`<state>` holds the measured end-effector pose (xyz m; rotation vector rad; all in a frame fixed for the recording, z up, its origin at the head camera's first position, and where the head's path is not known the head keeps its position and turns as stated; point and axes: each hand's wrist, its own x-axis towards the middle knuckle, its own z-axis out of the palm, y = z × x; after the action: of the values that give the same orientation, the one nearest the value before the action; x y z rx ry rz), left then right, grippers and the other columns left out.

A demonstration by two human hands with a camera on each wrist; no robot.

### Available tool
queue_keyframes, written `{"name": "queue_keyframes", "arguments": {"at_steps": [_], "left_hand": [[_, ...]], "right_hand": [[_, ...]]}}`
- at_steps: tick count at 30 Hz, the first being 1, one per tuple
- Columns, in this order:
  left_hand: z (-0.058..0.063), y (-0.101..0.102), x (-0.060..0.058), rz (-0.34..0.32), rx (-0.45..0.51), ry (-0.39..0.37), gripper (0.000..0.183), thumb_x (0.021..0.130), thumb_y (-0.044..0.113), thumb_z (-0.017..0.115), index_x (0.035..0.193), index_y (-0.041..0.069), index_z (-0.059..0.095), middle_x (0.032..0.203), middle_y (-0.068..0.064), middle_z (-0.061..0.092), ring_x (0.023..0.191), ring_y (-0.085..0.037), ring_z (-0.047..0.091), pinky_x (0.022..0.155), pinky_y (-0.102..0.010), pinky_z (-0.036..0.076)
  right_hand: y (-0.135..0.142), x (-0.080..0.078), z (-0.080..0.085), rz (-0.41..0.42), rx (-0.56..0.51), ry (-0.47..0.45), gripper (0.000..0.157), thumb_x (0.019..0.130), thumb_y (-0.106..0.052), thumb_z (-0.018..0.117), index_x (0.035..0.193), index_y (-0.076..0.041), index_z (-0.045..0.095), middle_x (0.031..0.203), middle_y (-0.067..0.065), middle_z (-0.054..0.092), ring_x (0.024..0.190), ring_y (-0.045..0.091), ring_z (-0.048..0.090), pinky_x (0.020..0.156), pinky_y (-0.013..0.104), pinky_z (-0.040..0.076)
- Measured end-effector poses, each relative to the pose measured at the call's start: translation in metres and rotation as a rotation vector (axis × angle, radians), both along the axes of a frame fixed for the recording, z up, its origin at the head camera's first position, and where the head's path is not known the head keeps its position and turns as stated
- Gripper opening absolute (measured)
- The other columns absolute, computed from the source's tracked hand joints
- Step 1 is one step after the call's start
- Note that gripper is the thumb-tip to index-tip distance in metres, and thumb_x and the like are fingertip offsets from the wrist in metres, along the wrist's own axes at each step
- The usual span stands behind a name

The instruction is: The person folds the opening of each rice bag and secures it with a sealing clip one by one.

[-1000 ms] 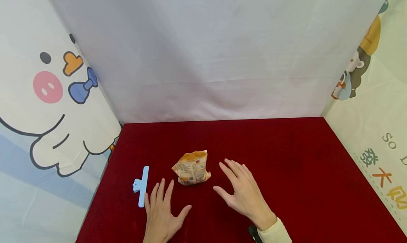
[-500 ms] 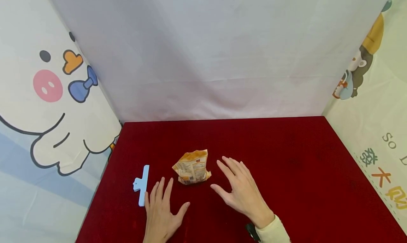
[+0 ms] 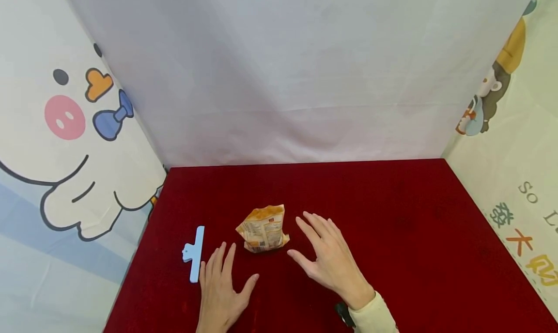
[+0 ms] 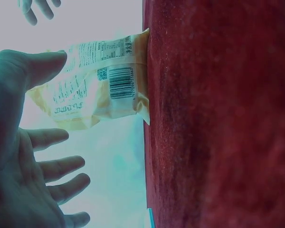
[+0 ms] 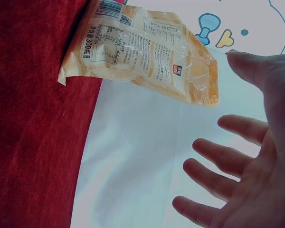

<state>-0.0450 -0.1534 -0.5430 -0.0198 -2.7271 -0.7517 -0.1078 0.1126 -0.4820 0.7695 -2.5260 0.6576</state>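
An orange-and-white plastic food bag (image 3: 263,230), printed with small text and a barcode, stands on the red cloth between and beyond the two hands. My left hand (image 3: 221,289) hovers to its near left, fingers spread and holding nothing. Close to that hand's little finger lies a light-blue bag clip (image 3: 197,255); whether they touch I cannot tell. To the bag's right, my right hand (image 3: 331,258) is spread with nothing in it, apart from the bag. In the right wrist view, the bag (image 5: 142,52) leans slightly and its top looks crumpled.
A red cloth (image 3: 392,216) covers the table. White curtains (image 3: 305,71) close off the back, and printed curtains with cartoon figures stand on the left (image 3: 87,178) and right (image 3: 514,178). The right cuff (image 3: 372,313) is cream, with a dark band beside it.
Both hands have drifted slightly forward, the right one also a little leftward toward the bag. The bag and the clip stay where they were.
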Motion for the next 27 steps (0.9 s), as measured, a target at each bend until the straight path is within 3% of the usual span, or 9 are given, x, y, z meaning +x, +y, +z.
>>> {"name": "queue_keyframes", "arguments": {"at_steps": [10, 27], "left_hand": [[-0.001, 0.0033, -0.0037, -0.005, 0.014, 0.093, 0.084, 0.084, 0.038, 0.088, 0.152, 0.002, 0.054, 0.157, -0.023, 0.053, 0.142, -0.045, 0.048, 0.114, -0.078, 0.03], [0.0014, 0.0037, -0.0052, 0.02, 0.041, 0.062, 0.081, 0.087, 0.037, 0.085, 0.153, 0.001, 0.054, 0.158, -0.023, 0.053, 0.144, -0.046, 0.047, 0.117, -0.077, 0.029]], "right_hand": [[-0.0005, -0.0038, 0.0035, -0.003, -0.001, -0.019, 0.071, 0.09, -0.041, 0.085, 0.15, -0.011, 0.061, 0.155, 0.012, 0.059, 0.142, 0.037, 0.057, 0.117, 0.063, 0.045], [-0.0067, -0.0096, 0.0093, 0.027, -0.048, 0.015, 0.072, 0.089, -0.038, 0.087, 0.15, -0.01, 0.06, 0.155, 0.012, 0.059, 0.141, 0.035, 0.058, 0.116, 0.061, 0.047]]}}
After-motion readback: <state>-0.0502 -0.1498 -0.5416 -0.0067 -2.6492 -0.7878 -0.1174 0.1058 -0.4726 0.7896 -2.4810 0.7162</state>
